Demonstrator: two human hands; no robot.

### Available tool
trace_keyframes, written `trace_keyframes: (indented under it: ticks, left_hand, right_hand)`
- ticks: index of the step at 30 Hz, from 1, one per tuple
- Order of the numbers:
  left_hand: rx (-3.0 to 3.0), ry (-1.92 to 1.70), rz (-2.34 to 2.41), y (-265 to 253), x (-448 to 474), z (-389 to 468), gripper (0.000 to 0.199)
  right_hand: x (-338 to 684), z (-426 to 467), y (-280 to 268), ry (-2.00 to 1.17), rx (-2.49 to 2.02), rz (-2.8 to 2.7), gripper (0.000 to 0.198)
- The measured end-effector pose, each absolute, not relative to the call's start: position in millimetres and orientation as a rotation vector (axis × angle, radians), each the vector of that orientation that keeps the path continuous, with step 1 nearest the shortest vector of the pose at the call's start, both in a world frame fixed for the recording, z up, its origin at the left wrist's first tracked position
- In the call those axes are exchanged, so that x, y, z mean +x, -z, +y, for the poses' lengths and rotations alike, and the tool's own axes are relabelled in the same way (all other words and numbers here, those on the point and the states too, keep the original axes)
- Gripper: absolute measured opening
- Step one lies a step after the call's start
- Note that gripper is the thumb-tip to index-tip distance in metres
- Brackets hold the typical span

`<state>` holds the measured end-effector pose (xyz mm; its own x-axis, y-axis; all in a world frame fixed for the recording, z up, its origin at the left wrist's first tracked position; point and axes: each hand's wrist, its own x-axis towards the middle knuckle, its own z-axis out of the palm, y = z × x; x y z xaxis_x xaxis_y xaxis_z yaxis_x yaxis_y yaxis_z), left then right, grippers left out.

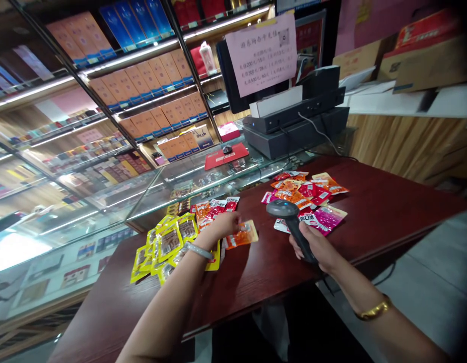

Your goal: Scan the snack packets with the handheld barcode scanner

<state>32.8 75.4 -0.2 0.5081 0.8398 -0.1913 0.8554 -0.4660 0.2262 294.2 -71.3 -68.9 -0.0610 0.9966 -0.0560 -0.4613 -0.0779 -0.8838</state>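
Observation:
My right hand (pixel 314 244) is wrapped round the grip of a dark grey barcode scanner (pixel 299 229). The scanner's head points left, above a white and magenta snack packet (pixel 329 219). Over at the left, my left hand (pixel 226 224) has its fingers curled at an orange snack packet (pixel 245 236), seemingly pinching its upper edge; the fingertips are partly hidden. Red and orange packets (pixel 217 207) lie just behind that hand. Beside its wrist spreads a heap of yellow snack packets (pixel 169 242). Another pile of red and orange packets (pixel 293 189) lies beyond the scanner.
Everything lies on a dark red wooden table (pixel 388 201). A glass display counter (pixel 142 201) borders its far side, with a mouse (pixel 227 149) on a red mat (pixel 218 159). A monitor carrying a pink notice (pixel 261 55) stands behind. Cardboard boxes (pixel 433 65) sit far right.

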Motion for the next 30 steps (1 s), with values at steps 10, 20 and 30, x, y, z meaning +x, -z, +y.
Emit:
trace_keyframes:
  ticks: [10,20,30]
  left_hand:
    - [2.324,-0.465,1.389,4.6,83.7,87.8,0.012]
    - [1.949,-0.74,1.357,12.4,116.9,113.3,0.021]
    - [2.359,-0.201,2.029,-0.4,55.3,130.4,0.046]
  right_hand:
    - [290.7,-70.4,67.1,-1.483,-0.887,-0.843,0.053]
    - [292.6,-72.2,68.1,-1.465,-0.855,-0.787,0.052]
    - [294.9,-70.8,76.0,-1.491,-0.847,-0.778,0.053]
